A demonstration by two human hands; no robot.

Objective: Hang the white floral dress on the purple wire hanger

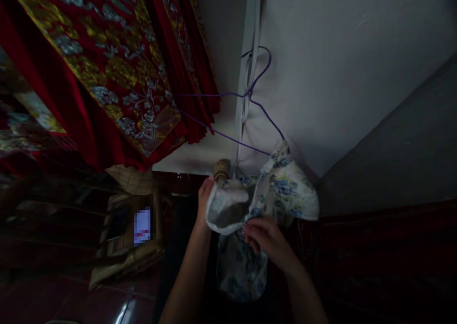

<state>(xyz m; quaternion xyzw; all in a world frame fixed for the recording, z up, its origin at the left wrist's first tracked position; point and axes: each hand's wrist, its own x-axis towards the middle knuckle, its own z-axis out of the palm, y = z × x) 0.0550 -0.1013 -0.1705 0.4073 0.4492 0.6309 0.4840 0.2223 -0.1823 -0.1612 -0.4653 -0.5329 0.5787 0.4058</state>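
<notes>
A white shirt with blue and yellow-green flowers hangs by one shoulder on a purple wire hanger. The hanger's other end reaches left, bare of the shirt. At the garment's left edge, my left hand is closed on the cloth, its fingers partly hidden behind it. My right hand pinches the shirt's front edge between thumb and fingers. Between the hands the pale inside of the cloth shows, and a lower part hangs down in shadow.
Red cloth with gold and silver embroidery hangs at upper left, touching or overlapping the hanger's left end. White cords run down the wall corner. A tan holed clog is behind my left hand. A bamboo stool stands lower left.
</notes>
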